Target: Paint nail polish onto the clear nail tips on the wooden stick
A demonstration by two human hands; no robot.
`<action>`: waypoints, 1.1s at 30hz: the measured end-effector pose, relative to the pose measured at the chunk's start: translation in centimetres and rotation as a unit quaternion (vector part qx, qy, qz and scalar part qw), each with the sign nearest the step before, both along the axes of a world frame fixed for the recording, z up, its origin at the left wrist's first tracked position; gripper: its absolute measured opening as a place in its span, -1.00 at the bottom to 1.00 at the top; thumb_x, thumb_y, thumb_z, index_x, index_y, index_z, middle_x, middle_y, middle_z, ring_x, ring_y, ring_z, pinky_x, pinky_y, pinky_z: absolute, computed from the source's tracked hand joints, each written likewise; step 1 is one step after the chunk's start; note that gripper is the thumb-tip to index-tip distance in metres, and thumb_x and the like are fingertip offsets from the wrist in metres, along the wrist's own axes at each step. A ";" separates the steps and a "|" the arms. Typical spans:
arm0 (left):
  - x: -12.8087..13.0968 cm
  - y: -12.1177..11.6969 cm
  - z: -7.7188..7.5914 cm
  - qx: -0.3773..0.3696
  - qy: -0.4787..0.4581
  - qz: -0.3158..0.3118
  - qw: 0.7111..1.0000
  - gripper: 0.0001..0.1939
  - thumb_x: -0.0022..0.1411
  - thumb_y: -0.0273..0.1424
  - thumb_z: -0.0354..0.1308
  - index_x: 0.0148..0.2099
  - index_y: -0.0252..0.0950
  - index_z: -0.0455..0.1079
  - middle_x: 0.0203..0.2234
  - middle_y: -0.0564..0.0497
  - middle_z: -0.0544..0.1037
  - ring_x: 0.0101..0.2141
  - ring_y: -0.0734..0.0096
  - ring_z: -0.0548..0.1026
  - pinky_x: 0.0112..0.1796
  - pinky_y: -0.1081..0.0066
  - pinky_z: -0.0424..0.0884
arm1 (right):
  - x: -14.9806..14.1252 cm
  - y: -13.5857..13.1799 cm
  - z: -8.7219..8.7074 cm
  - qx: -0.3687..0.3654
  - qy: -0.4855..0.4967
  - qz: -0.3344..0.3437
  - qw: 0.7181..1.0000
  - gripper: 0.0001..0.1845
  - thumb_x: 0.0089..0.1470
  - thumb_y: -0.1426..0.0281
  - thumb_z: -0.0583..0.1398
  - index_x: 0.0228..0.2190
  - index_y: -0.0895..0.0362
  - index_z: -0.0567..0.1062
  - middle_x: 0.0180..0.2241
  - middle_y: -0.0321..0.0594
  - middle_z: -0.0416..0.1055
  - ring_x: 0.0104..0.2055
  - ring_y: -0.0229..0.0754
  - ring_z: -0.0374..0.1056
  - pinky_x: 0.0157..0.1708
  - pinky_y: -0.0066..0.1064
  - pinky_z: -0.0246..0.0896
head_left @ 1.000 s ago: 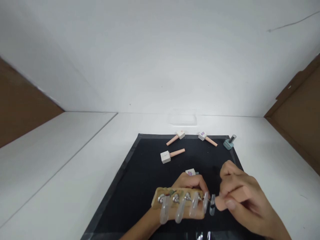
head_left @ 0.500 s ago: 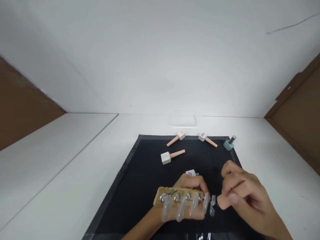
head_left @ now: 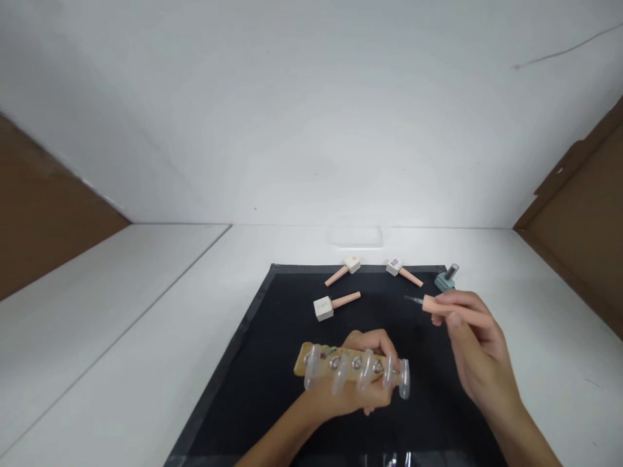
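Observation:
My left hand [head_left: 370, 344] is closed around a tan nail display stand [head_left: 346, 359]. Along the stand runs a row of several clear false nails [head_left: 341, 373] on round metal mounts, and the rightmost nail tip [head_left: 404, 379] juts past its end. My right hand [head_left: 479, 344] grips a nail polish brush by its peach handle [head_left: 452, 312]. The thin bristle end [head_left: 413, 299] points left, in the air above the dark mat, apart from the nails. Part of my left palm is hidden by the stand.
A white polish bottle with peach cap [head_left: 324, 308] lies on the black mat [head_left: 272, 324]. Two similar bottles [head_left: 352, 264] [head_left: 394, 266] lie along its back edge. Beside the right corner is a teal bottle [head_left: 444, 282]. Behind the mat sits a clear tray [head_left: 357, 238].
My right hand has moved up and away from the rightmost nail, turning the brush so its bristles show. My left hand has tilted and raised the stand slightly, covering the bottle behind it.

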State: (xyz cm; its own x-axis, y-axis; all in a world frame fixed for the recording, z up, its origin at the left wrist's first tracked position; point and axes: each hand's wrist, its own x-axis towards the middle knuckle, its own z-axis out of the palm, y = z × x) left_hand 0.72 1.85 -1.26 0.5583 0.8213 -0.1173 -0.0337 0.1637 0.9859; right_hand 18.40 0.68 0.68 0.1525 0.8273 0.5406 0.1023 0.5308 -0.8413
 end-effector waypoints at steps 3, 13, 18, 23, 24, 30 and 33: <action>0.1 -0.1 0.2 -0.038 -0.028 -0.001 0.999 -0.78 -0.22 -0.52 0.25 -0.52 -0.29 0.23 -0.73 0.19 0.38 -0.81 0.70 0.20 -0.79 0.66 0.11 | -0.3 0.2 0.1 -0.031 0.039 0.032 0.998 -0.70 0.18 0.22 0.20 -0.53 0.05 0.57 -0.47 -0.27 0.37 -0.40 -0.21 0.34 -0.40 -0.35 0.28; 0.6 -0.5 0.9 -0.078 -0.069 -0.002 0.995 -0.72 -0.25 -0.48 0.31 -0.53 -0.30 0.22 -0.78 0.21 0.36 -0.83 0.73 0.19 -0.83 0.70 0.08 | -1.1 0.0 0.9 -0.062 0.065 0.142 0.986 -0.53 0.15 0.18 0.21 -0.70 0.13 0.45 -0.63 -0.32 0.31 -0.55 -0.29 0.25 -0.54 -0.45 0.17; 0.6 -0.5 0.8 -0.081 -0.073 -0.011 0.994 -0.70 -0.28 -0.51 0.32 -0.54 -0.31 0.21 -0.76 0.19 0.39 -0.83 0.74 0.19 -0.83 0.70 0.09 | -1.0 0.1 0.8 -0.037 0.072 0.156 0.984 -0.53 0.17 0.16 0.19 -0.68 0.10 0.48 -0.68 -0.32 0.31 -0.56 -0.27 0.23 -0.55 -0.42 0.15; 0.6 -0.4 0.8 -0.082 -0.084 -0.006 0.993 -0.71 -0.27 -0.49 0.32 -0.54 -0.30 0.21 -0.77 0.20 0.37 -0.83 0.74 0.18 -0.83 0.70 0.11 | -0.8 0.1 0.7 -0.027 0.072 0.165 0.983 -0.56 0.18 0.19 0.19 -0.65 0.09 0.53 -0.64 -0.28 0.36 -0.53 -0.26 0.24 -0.54 -0.41 0.14; 0.6 -0.3 0.8 -0.083 -0.086 -0.006 0.993 -0.71 -0.27 -0.48 0.33 -0.53 -0.30 0.22 -0.77 0.19 0.38 -0.83 0.74 0.18 -0.83 0.69 0.12 | -0.7 0.0 0.6 -0.026 0.075 0.164 0.983 -0.58 0.19 0.17 0.18 -0.62 0.08 0.54 -0.63 -0.29 0.36 -0.52 -0.25 0.24 -0.54 -0.41 0.14; 0.7 -0.4 1.0 -0.077 -0.075 -0.002 0.994 -0.66 -0.27 -0.44 0.37 -0.56 -0.30 0.20 -0.77 0.21 0.34 -0.82 0.75 0.17 -0.83 0.70 0.09 | -0.9 -0.2 0.8 -0.024 0.062 0.171 0.983 -0.58 0.13 0.11 0.22 -0.63 0.07 0.57 -0.63 -0.27 0.40 -0.52 -0.24 0.24 -0.55 -0.40 0.14; 0.7 -0.4 0.9 -0.078 -0.073 0.000 0.994 -0.66 -0.26 -0.43 0.37 -0.56 -0.30 0.20 -0.78 0.21 0.33 -0.83 0.75 0.16 -0.84 0.69 0.09 | -0.9 -0.1 0.7 -0.011 0.075 0.145 0.987 -0.64 0.14 0.10 0.20 -0.54 0.03 0.60 -0.62 -0.27 0.40 -0.52 -0.22 0.24 -0.56 -0.39 0.14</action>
